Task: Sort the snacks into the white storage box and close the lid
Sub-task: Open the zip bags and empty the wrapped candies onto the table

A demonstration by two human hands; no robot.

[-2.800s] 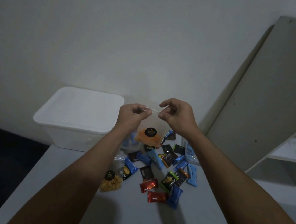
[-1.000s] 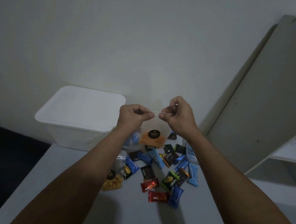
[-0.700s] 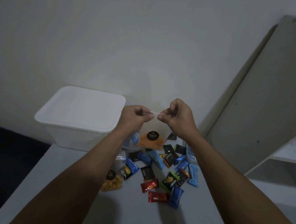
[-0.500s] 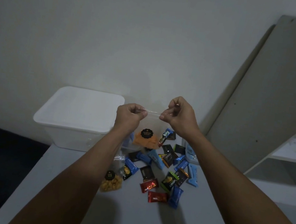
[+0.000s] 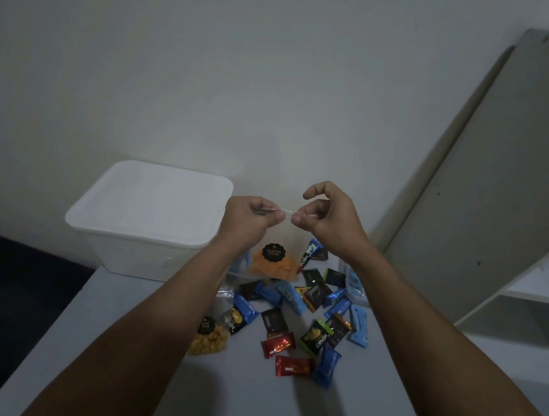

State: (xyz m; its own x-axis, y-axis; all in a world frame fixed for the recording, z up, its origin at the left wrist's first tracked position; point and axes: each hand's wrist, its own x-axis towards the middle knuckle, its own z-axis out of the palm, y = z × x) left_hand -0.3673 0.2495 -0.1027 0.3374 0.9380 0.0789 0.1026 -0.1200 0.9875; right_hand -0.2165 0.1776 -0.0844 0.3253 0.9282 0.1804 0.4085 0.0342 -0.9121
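Head: both hands pinch clear bag (image 5: 274, 258) top edge above table (image 5: 153, 381).

The storage box (image 5: 143, 217) sits on the table (image 5: 133, 379) at its far left corner, lid on. Right of the box and nearer the camera lies the heap of snack packets (image 5: 309, 316). Above the heap's far edge, just right of the box, 2 hands, left hand (image 5: 248, 220) and right hand (image 5: 328, 218), hold a pouch (image 5: 274, 258) between them. Nearer than the box, at the heap's left edge, lies a 2nd pouch (image 5: 210, 338). A shelf unit (image 5: 529, 288) stands far right of the box, beyond the table
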